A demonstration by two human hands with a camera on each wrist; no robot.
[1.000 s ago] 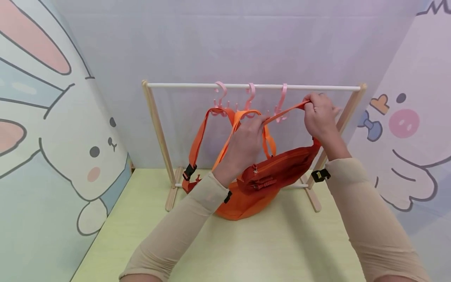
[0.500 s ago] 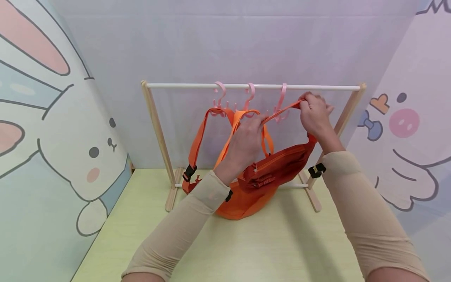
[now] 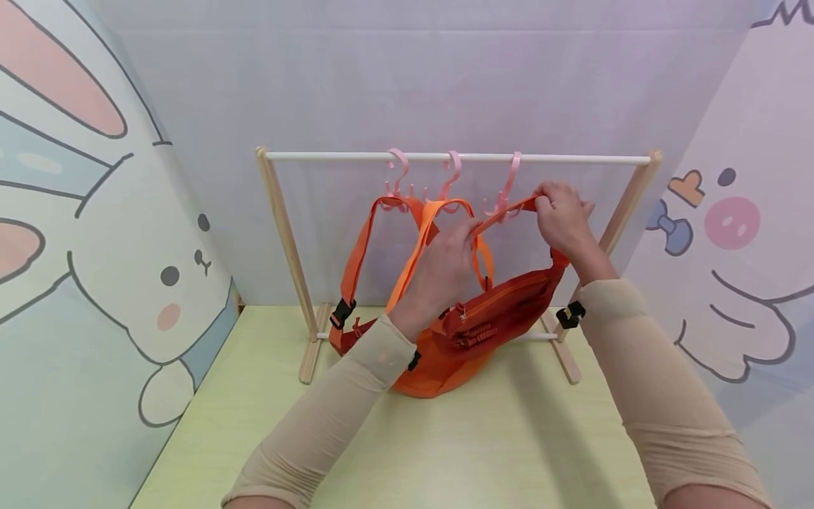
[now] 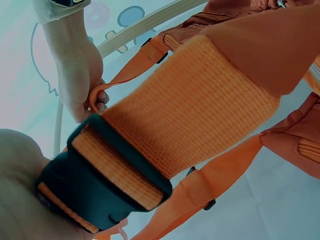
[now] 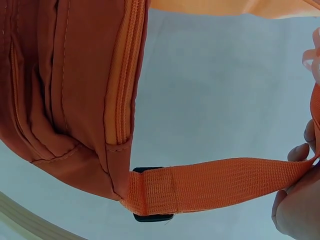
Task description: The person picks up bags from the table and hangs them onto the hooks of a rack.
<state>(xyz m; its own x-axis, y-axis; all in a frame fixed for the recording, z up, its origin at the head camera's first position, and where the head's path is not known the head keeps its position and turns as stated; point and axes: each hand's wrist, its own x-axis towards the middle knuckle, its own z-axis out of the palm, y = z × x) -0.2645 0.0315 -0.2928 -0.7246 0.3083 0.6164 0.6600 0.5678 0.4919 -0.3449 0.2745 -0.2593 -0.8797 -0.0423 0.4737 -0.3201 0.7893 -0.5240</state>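
My right hand [image 3: 562,215] grips the orange strap [image 3: 492,220] of a rust-red waist bag [image 3: 511,307]. My left hand [image 3: 439,272] pinches the same strap further left, with a black buckle [image 4: 102,175] close against it in the left wrist view. The strap runs taut between both hands and overlaps the right-hand pink hook [image 3: 509,187] in the head view. The bag hangs tilted beneath, its zip side [image 5: 125,75] showing in the right wrist view. Behind my left hand, a bright orange bag [image 3: 439,375] hangs by its strap from the middle pink hook [image 3: 453,173].
A rack with a white rail [image 3: 331,157] and wooden posts [image 3: 286,240] stands on the pale yellow table [image 3: 413,452]. From the left pink hook [image 3: 399,170] hangs another orange-red bag by its strap [image 3: 359,261]. Cartoon-printed walls [image 3: 95,283] flank the rack.
My right hand has moved left and then down, lowering the strap onto the line of the right hook. The waist bag hangs slightly lower. My left hand has barely moved.
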